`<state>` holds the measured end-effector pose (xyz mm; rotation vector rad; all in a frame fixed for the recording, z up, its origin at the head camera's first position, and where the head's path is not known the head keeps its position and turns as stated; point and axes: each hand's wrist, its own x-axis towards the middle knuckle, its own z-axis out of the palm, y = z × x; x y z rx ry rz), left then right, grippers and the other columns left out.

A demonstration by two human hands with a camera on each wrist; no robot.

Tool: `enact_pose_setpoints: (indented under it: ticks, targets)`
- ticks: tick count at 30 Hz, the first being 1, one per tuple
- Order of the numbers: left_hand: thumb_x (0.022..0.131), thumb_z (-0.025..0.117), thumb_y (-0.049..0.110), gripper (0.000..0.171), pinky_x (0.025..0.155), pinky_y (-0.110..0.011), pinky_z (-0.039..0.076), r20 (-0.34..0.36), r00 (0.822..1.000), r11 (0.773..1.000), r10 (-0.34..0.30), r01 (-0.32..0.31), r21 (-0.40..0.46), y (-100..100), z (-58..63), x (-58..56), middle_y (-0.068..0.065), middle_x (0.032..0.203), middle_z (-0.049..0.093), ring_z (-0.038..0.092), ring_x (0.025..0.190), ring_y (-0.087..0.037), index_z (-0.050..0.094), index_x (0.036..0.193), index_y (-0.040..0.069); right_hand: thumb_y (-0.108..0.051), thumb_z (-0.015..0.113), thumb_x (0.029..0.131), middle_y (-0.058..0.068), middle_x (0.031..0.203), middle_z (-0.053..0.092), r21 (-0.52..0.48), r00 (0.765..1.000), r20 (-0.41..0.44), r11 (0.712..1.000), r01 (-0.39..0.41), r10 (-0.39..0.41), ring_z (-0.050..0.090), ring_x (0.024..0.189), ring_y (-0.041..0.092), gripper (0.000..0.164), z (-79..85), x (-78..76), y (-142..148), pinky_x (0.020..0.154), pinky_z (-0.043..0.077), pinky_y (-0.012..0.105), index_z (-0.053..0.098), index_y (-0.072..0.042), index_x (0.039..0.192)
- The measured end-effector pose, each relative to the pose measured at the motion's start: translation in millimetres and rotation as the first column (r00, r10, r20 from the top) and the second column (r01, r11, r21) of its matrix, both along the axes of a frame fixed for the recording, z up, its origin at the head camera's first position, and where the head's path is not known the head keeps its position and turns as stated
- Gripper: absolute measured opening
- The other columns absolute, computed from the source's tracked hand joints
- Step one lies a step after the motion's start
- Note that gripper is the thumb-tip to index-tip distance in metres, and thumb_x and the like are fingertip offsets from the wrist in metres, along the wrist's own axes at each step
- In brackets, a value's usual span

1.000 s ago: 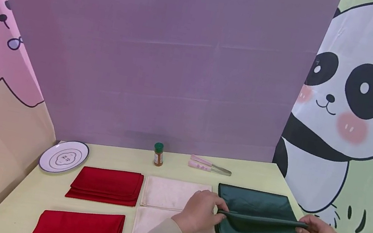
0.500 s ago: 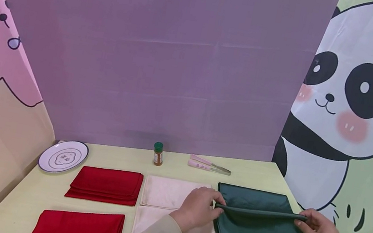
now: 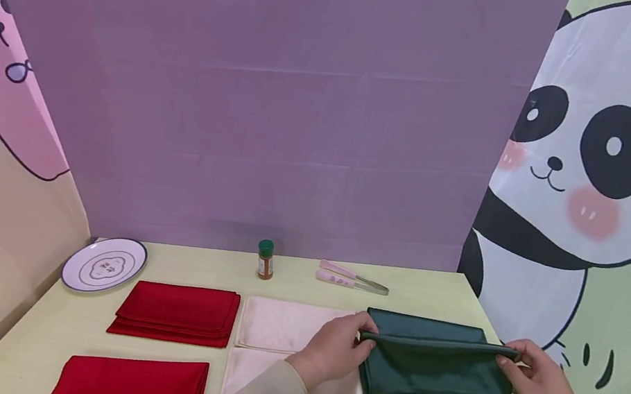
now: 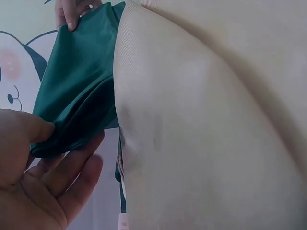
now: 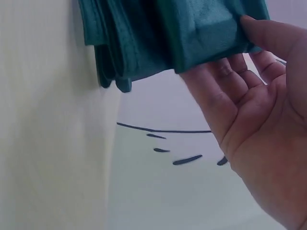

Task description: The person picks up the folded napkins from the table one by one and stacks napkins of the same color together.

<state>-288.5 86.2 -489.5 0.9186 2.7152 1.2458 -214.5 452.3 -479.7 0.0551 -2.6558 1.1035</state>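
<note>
A folded dark green cloth point(image 3: 436, 373) is on the right of the table, its raised fold stretched between both hands. The left hand point(image 3: 334, 348) pinches the left end of that fold; in the left wrist view the thumb presses on the cloth point(image 4: 76, 81) with fingers beneath it. At the other end the right hand point(image 3: 538, 388) pinches the fold. Layers of the cloth point(image 5: 144, 43) hang down in the right wrist view, where the right hand point(image 5: 254, 105) has its thumb on top and fingers below. A sleeve fills much of the left wrist view.
Two folded red cloths point(image 3: 174, 313) lie at left, and two folded cream cloths point(image 3: 292, 329) lie in the middle, partly behind the left arm. Along the back are a white plate point(image 3: 103, 265), a green-capped bottle point(image 3: 265, 260) and pink-handled tongs point(image 3: 352, 278).
Both hands have lifted the green cloth's fold and moved it away, toward the back of the table. The cloth's near edge has drawn back too. The other things have stayed put.
</note>
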Motion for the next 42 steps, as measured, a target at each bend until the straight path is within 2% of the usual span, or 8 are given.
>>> enact_pose_setpoints:
  ticks: [4,10,16,22,27,33,37,42]
  targets:
    - [0.107,0.064,0.022,0.013,0.073,-0.025,0.05,0.069,0.998,0.998,-0.009,0.006,0.055,-0.4,1.9,0.5,0.012,0.113,0.064,0.053,0.079,-0.006,0.061,0.118,0.026,-0.016,0.057,0.11,0.021,0.111,0.067,-0.083,0.999,0.039,0.996,-0.029,0.033,0.066,0.08,0.01,0.022,-3.5,-6.2,-1.2,0.064,0.058,0.03,0.052,0.001,0.123]
    - [0.108,0.06,0.021,0.01,0.067,-0.026,0.047,0.125,0.991,0.993,-0.038,0.023,0.118,2.5,-1.5,-1.0,0.006,0.094,0.061,0.05,0.064,-0.01,0.057,0.118,0.023,-0.021,0.049,0.113,0.017,0.102,0.071,-0.104,0.996,0.079,0.994,-0.022,0.031,0.065,0.075,0.015,0.027,-8.7,-8.7,-2.6,0.065,0.055,0.03,0.046,0.002,0.127]
    - [0.111,0.055,0.023,0.012,0.052,-0.03,0.058,0.305,0.949,0.972,-0.08,0.006,0.236,7.0,-7.3,-0.9,0.0,0.096,0.061,0.066,0.057,-0.017,0.053,0.123,0.025,-0.031,0.048,0.113,0.017,0.098,0.071,-0.083,0.995,0.102,0.996,0.02,-0.012,0.066,0.076,0.017,0.036,-12.0,-8.5,-3.3,0.064,0.054,0.032,0.048,0.001,0.131]
    - [0.112,0.052,0.023,0.024,0.049,-0.034,0.059,0.358,0.928,0.957,-0.098,-0.011,0.291,7.8,-8.3,0.2,-0.004,0.095,0.059,0.066,0.052,-0.023,0.053,0.136,0.021,-0.037,0.046,0.113,0.028,0.116,0.07,-0.082,0.985,0.174,0.996,0.027,-0.013,0.07,0.092,0.024,0.049,-13.5,-10.6,-2.8,0.072,0.056,0.036,0.043,0.002,0.143]
    - [0.111,0.055,0.02,0.029,0.049,-0.037,0.059,0.39,0.914,0.943,-0.11,-0.029,0.332,8.0,-7.8,2.2,-0.007,0.09,0.06,0.065,0.051,-0.026,0.051,0.139,0.016,-0.042,0.054,0.11,0.042,0.139,0.053,-0.12,0.957,0.29,0.993,0.013,0.023,0.063,0.12,0.046,0.068,-9.5,-9.4,-6.3,0.091,0.056,0.055,0.03,0.004,0.154]
    - [0.101,0.073,0.021,0.048,0.057,-0.036,0.059,0.41,0.909,0.954,-0.076,-0.054,0.296,9.7,-8.4,4.0,-0.007,0.118,0.063,0.065,0.059,-0.023,0.048,0.141,0.016,-0.035,0.065,0.105,0.043,0.148,0.042,-0.148,0.952,0.301,0.989,-0.018,0.063,0.042,0.136,0.058,0.076,-9.5,-5.7,-7.9,0.098,0.052,0.061,0.025,0.003,0.158]
    - [0.094,0.081,0.015,0.058,0.061,-0.033,0.059,0.397,0.914,0.959,-0.081,-0.037,0.281,9.4,-9.1,1.7,-0.008,0.129,0.059,0.066,0.06,-0.02,0.048,0.142,0.018,-0.025,0.07,0.103,0.037,0.142,0.051,-0.148,0.967,0.248,0.989,-0.028,0.065,0.055,0.126,0.046,0.066,-10.8,-3.5,-7.1,0.089,0.058,0.044,0.037,0.001,0.154]
    - [0.094,0.078,0.006,0.05,0.06,-0.034,0.06,0.392,0.914,0.941,-0.106,-0.035,0.336,9.7,-7.7,-1.4,-0.004,0.123,0.058,0.067,0.058,-0.021,0.052,0.136,0.018,-0.015,0.07,0.102,0.029,0.13,0.062,-0.158,0.989,0.148,0.987,-0.008,0.032,0.064,0.097,0.007,0.049,-11.4,-2.4,-5.7,0.075,0.056,0.025,0.049,0.006,0.141]
